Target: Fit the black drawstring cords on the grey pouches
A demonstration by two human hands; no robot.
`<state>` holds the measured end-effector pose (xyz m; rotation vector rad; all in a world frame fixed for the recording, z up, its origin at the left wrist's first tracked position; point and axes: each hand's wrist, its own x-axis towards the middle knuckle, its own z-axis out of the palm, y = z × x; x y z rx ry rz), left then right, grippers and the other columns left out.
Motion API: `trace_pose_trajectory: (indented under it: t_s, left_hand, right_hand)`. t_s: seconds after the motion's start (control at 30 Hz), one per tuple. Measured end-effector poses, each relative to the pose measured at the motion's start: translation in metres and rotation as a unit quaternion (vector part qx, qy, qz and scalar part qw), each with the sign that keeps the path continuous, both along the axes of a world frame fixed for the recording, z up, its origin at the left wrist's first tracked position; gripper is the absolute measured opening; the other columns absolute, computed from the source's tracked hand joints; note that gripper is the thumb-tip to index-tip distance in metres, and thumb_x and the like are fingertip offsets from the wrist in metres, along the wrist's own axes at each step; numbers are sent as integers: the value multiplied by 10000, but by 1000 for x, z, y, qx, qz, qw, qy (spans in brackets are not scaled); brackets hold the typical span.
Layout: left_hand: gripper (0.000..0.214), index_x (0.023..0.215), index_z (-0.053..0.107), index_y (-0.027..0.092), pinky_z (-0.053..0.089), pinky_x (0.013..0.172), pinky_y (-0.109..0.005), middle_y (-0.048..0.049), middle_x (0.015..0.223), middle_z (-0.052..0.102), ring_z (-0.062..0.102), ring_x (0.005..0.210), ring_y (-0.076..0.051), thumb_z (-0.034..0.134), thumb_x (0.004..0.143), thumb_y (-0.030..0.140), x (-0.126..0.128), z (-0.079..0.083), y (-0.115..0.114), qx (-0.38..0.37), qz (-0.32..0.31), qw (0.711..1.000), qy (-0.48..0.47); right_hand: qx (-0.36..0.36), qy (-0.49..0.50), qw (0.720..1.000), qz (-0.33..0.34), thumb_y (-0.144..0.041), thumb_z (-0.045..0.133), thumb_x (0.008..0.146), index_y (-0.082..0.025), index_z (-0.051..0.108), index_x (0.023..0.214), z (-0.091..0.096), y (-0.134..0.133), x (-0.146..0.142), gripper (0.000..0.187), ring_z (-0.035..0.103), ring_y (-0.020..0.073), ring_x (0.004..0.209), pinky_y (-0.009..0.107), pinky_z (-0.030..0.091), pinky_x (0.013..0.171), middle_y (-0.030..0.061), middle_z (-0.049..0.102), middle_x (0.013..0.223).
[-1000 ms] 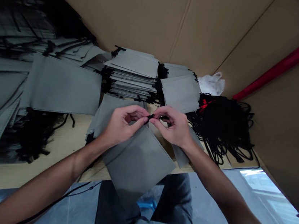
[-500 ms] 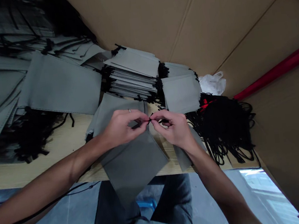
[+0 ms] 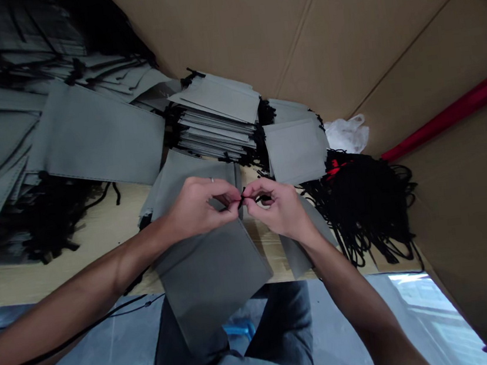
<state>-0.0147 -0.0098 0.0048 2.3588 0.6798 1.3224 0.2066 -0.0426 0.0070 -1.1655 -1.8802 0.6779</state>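
Note:
My left hand [image 3: 204,206] is closed in a pinch on a short black cord [image 3: 242,198], a ring on one finger. From the right, my right hand [image 3: 275,205] pinches the same cord, its fingertips almost touching those of the left. Below the hands a grey flat pouch [image 3: 214,275] slants over the table edge above my lap; its top corner lies under the fingers. Whether the cord is knotted there is too small to tell. Another grey pouch [image 3: 188,165] lies flat behind my left hand, and one more grey piece [image 3: 296,256] is partly under my right wrist.
Bundled grey pouches with black cord ends form a stack [image 3: 219,132] at the back and a smaller pile [image 3: 297,149] beside it. Black cords [image 3: 366,209] heap at the right. More pouches [image 3: 100,135] fill the left. Cardboard walls [image 3: 242,28] rise behind, near a white plastic bag [image 3: 348,135].
Both hands stay together at the cord with only small finger shifts. The hanging pouch has swung slightly to the left.

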Motion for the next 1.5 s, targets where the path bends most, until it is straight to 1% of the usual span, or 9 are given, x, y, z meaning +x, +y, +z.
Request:
trace_pose_trajectory:
  t_s: [0.33, 0.43, 0.6, 0.73, 0.9, 1.0, 1.1, 1.3, 1.5]
  left_hand:
    - [43, 831, 787, 156, 633, 601, -191, -20, 723, 793, 733, 608, -122, 800, 805, 187, 4, 12, -5, -206, -37, 971, -118]
    - [34, 842, 786, 155, 629, 625, -192, -21, 752, 799, 736, 631, -120, 788, 812, 170, 3, 10, -4, -165, -34, 981, -97]
    - [101, 904, 786, 173, 585, 699, -188, -2, 807, 803, 729, 677, -99, 717, 868, 110, 0, 4, -4, 16, -17, 1000, -10]
    - [112, 930, 782, 181, 571, 693, -185, -3, 844, 807, 731, 694, -99, 713, 881, 108, 0, 3, -7, 49, -16, 999, -11]
    - [99, 943, 769, 171, 624, 741, -223, -33, 895, 806, 761, 769, -140, 806, 865, 218, 3, 7, -5, -157, -35, 983, -92]
    - [329, 1094, 751, 153, 637, 763, -251, -84, 1011, 817, 785, 890, -184, 854, 867, 367, 5, 5, 1, -337, -90, 933, -93]
    - [338, 1094, 764, 140, 607, 749, -248, -95, 980, 828, 775, 876, -186, 801, 919, 427, 4, 2, 5, -388, -123, 912, -56]
    - [206, 1001, 804, 147, 454, 572, -218, -18, 750, 748, 616, 620, -115, 723, 956, 330, 0, 7, -1, -177, 10, 984, 4]
    - [163, 996, 813, 180, 508, 653, -234, -29, 867, 818, 700, 690, -131, 670, 981, 257, 1, 9, -5, -35, 44, 998, 40]
  right_hand:
    - [-155, 224, 960, 63, -295, 810, 835, -195, 716, 911, 5, 7, -4, 157, 715, 133, 703, 273, 599, 705, 14, 756, 805]
    - [-113, 174, 977, 50, -265, 789, 855, -208, 711, 972, 6, 3, -2, 151, 730, 149, 806, 269, 589, 724, 26, 760, 886]
    - [-46, 24, 998, 26, -186, 743, 863, -225, 712, 1022, 6, -3, 4, 166, 723, 144, 833, 230, 511, 637, 9, 758, 931]
    - [-42, 60, 997, 13, -207, 738, 863, -218, 708, 994, 4, -2, 1, 136, 713, 146, 809, 242, 516, 643, 11, 747, 904]
    - [-45, 176, 983, -8, -262, 748, 873, -214, 675, 951, 2, -1, -9, 117, 688, 147, 797, 266, 553, 689, 13, 712, 873]
    - [-24, 158, 986, -41, -231, 742, 885, -221, 671, 994, 1, -2, -9, 130, 693, 144, 817, 247, 526, 649, 15, 719, 930]
    - [0, 114, 993, -28, -210, 743, 891, -227, 671, 1014, 3, -6, -4, 143, 678, 141, 790, 239, 488, 599, 13, 706, 934]
    - [-30, 147, 989, 5, -349, 756, 961, -241, 664, 1057, 14, -5, 6, 171, 703, 186, 898, 285, 542, 686, 47, 734, 974]
    - [-83, 138, 987, -6, -435, 848, 898, -232, 738, 985, 13, 1, 5, 247, 684, 179, 861, 296, 542, 702, 37, 736, 927]
